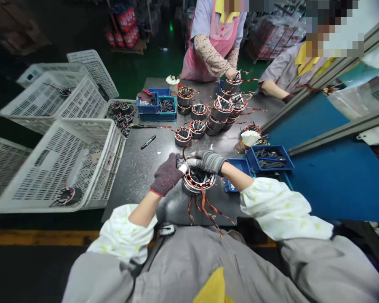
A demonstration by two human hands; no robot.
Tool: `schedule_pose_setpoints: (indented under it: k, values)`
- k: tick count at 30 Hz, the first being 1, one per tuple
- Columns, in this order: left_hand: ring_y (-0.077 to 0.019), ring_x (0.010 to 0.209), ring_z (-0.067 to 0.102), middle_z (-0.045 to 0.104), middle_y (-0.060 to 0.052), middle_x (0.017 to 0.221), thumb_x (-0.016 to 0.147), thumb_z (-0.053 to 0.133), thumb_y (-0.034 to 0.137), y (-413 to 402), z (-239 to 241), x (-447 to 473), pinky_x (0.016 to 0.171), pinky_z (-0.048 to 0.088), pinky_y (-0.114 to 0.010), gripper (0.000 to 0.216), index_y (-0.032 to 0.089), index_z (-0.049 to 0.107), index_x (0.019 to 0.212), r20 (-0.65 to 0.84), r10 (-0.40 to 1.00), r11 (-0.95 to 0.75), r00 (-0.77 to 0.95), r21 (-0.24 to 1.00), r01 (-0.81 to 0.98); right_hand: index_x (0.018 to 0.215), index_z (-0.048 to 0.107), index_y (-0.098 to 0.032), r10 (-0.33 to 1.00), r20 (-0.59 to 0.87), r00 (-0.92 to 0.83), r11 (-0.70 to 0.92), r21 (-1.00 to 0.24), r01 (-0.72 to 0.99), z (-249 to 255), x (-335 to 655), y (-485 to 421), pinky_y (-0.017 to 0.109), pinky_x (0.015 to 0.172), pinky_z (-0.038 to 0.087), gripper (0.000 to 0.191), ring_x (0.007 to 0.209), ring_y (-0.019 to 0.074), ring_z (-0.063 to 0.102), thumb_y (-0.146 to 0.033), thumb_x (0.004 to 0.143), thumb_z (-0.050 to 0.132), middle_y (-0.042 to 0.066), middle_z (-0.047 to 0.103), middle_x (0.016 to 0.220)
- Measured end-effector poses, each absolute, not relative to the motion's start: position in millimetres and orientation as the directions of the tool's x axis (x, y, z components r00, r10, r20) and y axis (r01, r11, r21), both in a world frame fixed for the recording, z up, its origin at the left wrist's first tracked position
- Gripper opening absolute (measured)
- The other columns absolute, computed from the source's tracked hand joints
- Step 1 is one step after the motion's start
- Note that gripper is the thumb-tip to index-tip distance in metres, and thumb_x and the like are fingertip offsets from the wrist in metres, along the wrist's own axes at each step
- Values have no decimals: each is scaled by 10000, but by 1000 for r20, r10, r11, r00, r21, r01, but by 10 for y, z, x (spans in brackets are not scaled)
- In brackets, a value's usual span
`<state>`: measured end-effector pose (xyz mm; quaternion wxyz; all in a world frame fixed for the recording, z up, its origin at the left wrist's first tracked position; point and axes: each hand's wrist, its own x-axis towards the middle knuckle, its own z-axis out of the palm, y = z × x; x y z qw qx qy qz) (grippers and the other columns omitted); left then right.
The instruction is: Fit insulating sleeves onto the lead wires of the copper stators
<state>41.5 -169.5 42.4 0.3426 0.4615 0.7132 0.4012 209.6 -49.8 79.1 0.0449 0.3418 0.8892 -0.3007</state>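
A motor stator (198, 183) with copper windings and white insulation stands on the table in front of me, several twisted copper leads (204, 204) hanging toward my body. My left hand (168, 174), in a dark maroon glove, is closed at its far-left rim, thumb near the windings. Across the far rim lies my right hand (208, 161) in a grey striped glove, fingers bent and meeting the left fingertips. A thin copper lead (185, 152) rises where the fingers meet. The fingertips hide exactly what is pinched there.
More stators (221, 108) stand, some stacked, beyond my hands. A marker (148, 142) lies on the metal table (135, 168). Blue bins (270, 158) hold dark sleeves at right. White crates (60, 155) stand left. A co-worker's hand (231, 73) touches a far stator; another person sits right.
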Motion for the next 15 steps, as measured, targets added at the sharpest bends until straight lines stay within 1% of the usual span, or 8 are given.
schedule_pose_setpoints:
  k: [2,3,5,7,9,12,13,15]
  values:
    - [-212,917,716,761,-87,1057,829,809,408,-1735,294,480,873,587,-362,440,200,616,1165,-148,914,261,-378,927,269,924,762,-185,577,-254,-777,489,-654,577,658,2060,-502,272,729,451,386,750,160,616,-518,1003,584,13,747,834]
    - [-222,954,723,760,-102,1106,820,822,408,-1750,264,510,897,587,-373,473,198,605,1184,-156,907,260,-390,938,230,881,748,-182,606,-211,-767,459,-695,553,606,2069,-522,272,724,438,355,738,152,592,-487,982,596,2,726,805]
    - [-259,1048,726,748,-123,1194,764,876,395,-1774,269,571,964,579,-407,583,199,591,1234,-161,902,270,-401,934,232,808,710,-182,687,-131,-715,415,-737,534,537,2109,-580,282,716,417,327,718,147,553,-467,939,618,-5,682,754]
    - [-303,1120,717,739,-128,1229,712,919,371,-1802,321,645,1012,567,-435,666,209,595,1270,-169,899,300,-404,909,289,758,659,-194,753,-95,-651,351,-780,519,506,2149,-630,289,694,406,346,691,143,522,-503,911,630,-11,639,717]
    - [-322,1148,714,736,-131,1245,727,907,350,-1832,364,728,1027,565,-437,663,212,599,1298,-191,894,331,-407,892,309,728,608,-210,792,-76,-605,275,-840,467,514,2172,-631,293,667,415,399,667,142,502,-574,888,644,-15,605,692]
    - [-315,1166,714,730,-144,1274,810,821,324,-1860,341,817,1047,560,-437,593,195,592,1341,-226,875,372,-428,880,295,736,573,-238,829,46,-558,225,-940,256,615,2191,-504,319,713,500,446,689,163,539,-648,883,668,-7,589,696]
    - [-315,1174,711,728,-148,1282,821,802,316,-1859,314,825,1060,554,-445,589,188,591,1355,-234,871,382,-433,876,294,744,555,-251,844,99,-527,225,-957,181,672,2206,-442,337,745,529,466,685,168,545,-679,902,646,-13,562,681]
    - [-315,1174,706,728,-151,1283,803,801,302,-1834,257,795,1073,549,-460,617,180,595,1372,-238,874,373,-424,887,272,762,514,-271,875,170,-453,229,-970,78,797,2261,-334,367,780,562,525,638,170,529,-759,954,532,-37,469,630]
